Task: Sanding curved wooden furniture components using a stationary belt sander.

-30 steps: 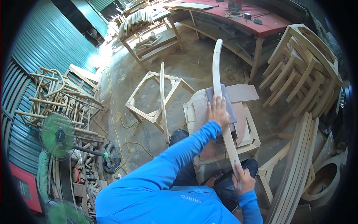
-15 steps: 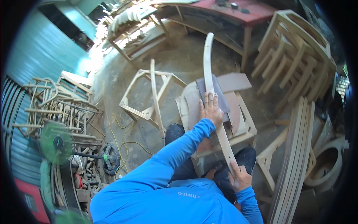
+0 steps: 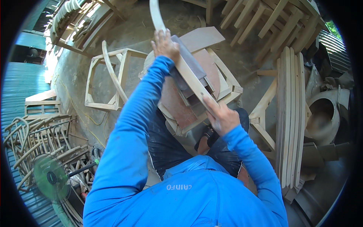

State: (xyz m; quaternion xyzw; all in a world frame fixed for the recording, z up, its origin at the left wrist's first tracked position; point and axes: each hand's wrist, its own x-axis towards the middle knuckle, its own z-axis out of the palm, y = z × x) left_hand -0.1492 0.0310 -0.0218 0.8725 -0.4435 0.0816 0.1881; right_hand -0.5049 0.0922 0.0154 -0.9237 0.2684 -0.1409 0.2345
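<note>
A long, pale curved wooden piece (image 3: 192, 80) slants from the top of the view down toward my lap. My left hand (image 3: 165, 46) lies over its upper part, fingers bent across the wood; its palm side is hidden. At the near end, my right hand (image 3: 223, 115) grips the piece, index finger stretched along it and the other fingers partly hidden. Beneath the wood, a grey padded block (image 3: 191, 60) rests on flat reddish boards (image 3: 176, 106). These lie on a wooden frame (image 3: 230, 90) in front of my knees.
Another wooden frame (image 3: 90, 81) stands at the left with a curved strip (image 3: 109, 68) leaning on it. A green fan (image 3: 51, 178) and piled bent chair frames (image 3: 38, 140) are farther left. Long planks (image 3: 289, 117) stand at the right, near a round-holed pale casing (image 3: 327, 113).
The view has shifted, so surroundings sit differently. The curved piece has slid away from me across the padded block, its far end now out of view. Both hands remain on it.
</note>
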